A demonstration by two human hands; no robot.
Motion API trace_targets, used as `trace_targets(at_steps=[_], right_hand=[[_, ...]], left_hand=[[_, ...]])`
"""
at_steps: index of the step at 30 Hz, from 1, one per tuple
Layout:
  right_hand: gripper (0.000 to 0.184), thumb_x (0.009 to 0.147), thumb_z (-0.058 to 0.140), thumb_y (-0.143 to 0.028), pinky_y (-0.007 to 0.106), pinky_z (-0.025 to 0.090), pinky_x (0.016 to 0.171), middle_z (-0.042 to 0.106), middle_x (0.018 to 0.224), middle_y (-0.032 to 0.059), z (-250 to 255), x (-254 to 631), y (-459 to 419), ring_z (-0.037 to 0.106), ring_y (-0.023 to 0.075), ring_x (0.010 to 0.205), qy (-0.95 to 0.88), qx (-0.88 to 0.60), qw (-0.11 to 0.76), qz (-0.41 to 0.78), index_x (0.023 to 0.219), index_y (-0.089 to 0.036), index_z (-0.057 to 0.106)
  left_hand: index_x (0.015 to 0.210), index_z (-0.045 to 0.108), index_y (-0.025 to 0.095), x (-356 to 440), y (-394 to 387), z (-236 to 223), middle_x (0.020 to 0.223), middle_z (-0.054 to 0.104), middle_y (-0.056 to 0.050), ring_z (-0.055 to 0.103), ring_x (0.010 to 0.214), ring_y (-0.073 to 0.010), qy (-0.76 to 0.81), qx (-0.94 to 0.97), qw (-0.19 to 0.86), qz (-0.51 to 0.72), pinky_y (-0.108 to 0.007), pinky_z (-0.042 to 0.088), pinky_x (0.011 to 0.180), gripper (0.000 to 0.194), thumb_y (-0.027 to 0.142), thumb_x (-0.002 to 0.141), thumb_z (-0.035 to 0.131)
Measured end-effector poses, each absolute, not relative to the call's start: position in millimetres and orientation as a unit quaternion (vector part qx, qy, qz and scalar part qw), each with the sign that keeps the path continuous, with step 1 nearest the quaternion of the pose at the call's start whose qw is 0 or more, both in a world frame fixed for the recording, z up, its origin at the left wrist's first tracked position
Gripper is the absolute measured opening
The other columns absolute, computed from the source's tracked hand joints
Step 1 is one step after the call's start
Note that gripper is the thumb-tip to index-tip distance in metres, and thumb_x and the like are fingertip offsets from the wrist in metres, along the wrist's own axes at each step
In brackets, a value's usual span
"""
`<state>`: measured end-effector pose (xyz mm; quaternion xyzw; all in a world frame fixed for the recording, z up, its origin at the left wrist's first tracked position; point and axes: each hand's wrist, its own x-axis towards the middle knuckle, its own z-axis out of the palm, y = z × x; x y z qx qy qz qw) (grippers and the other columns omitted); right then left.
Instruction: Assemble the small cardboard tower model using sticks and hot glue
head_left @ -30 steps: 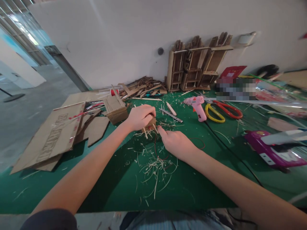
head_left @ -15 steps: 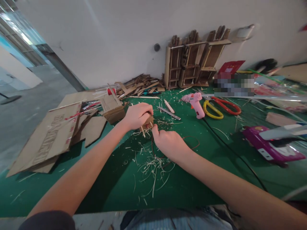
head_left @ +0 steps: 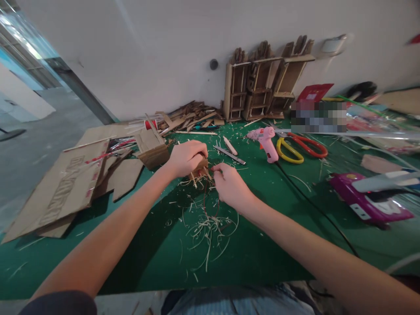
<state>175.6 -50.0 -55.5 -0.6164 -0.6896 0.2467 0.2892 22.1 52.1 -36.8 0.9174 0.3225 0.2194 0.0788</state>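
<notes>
Matt cardboard piece [head_left: 199,168] in my left fingers [head_left: 201,148], smooth green desk [head_left: 141,253], smooth pink plastic glue gun [head_left: 268,143], glossy purple plastic device [head_left: 374,206], rough cardboard scraps [head_left: 195,114]

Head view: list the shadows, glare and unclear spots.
Head view: shadow darkens the green tabletop beside the left forearm; a pale streak crosses the wall at upper left; the cardboard piece in the left hand looks soft; a pixelated patch masks an area at right.

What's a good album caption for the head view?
Left fingers hold a cardboard piece, right fingers beside it, amid pale shavings and a pink glue gun on a green table.
</notes>
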Motion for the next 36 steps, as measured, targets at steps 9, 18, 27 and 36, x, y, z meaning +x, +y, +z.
trace_targets(at_steps=[9, 18, 27, 36], right_hand=[[0.055, 0.081, 0.033, 0.002, 0.028, 0.039, 0.049, 0.067, 0.08, 0.0172, -57.9, 182.9, -59.6, 0.064, 0.0213, 0.062, -0.873, -0.482, 0.013, -0.07, 0.134, 0.002, 0.041], [0.025, 0.089, 0.035, -0.012, 0.026, 0.034, 0.051, 0.058, 0.069, 0.0057, -56.8, 173.9, -50.3, 0.052, 0.013, 0.056, -0.682, -0.619, 0.28, 0.271, 0.106, -0.011, 0.054], [0.027, 0.087, 0.031, -0.011, 0.022, 0.021, 0.044, 0.027, 0.057, -0.0099, -43.2, 167.7, -52.6, 0.027, 0.0064, 0.043, -0.373, -0.563, 0.418, 0.608, 0.11, -0.015, 0.042], [0.042, 0.084, 0.033, -0.005, 0.029, 0.031, 0.05, 0.064, 0.069, 0.0127, -37.8, 184.7, -77.0, 0.061, 0.0222, 0.057, -0.779, -0.625, 0.041, 0.006, 0.121, -0.007, 0.051]], left_hand=[[0.079, 0.058, 0.022, 22.4, 50.5, -35.6, 0.088, 0.064, 0.001, 0.057, 0.088, -0.0166, 0.326, 0.915, 0.088, 0.22, -0.032, 0.041, 0.082, 0.02, 0.018, 0.079, 0.039], [0.079, 0.058, 0.021, 21.5, 51.6, -36.1, 0.087, 0.064, 0.0, 0.057, 0.089, -0.0175, 0.323, 0.916, 0.08, 0.222, -0.034, 0.042, 0.083, 0.021, 0.018, 0.079, 0.038], [0.08, 0.058, 0.021, 21.5, 52.9, -36.4, 0.088, 0.063, 0.0, 0.056, 0.09, -0.018, 0.322, 0.918, 0.084, 0.213, -0.034, 0.041, 0.082, 0.02, 0.019, 0.079, 0.038], [0.078, 0.055, 0.022, 20.3, 51.4, -32.8, 0.087, 0.062, 0.0, 0.056, 0.089, -0.0183, 0.327, 0.919, 0.08, 0.207, -0.034, 0.042, 0.08, 0.017, 0.019, 0.078, 0.038]])
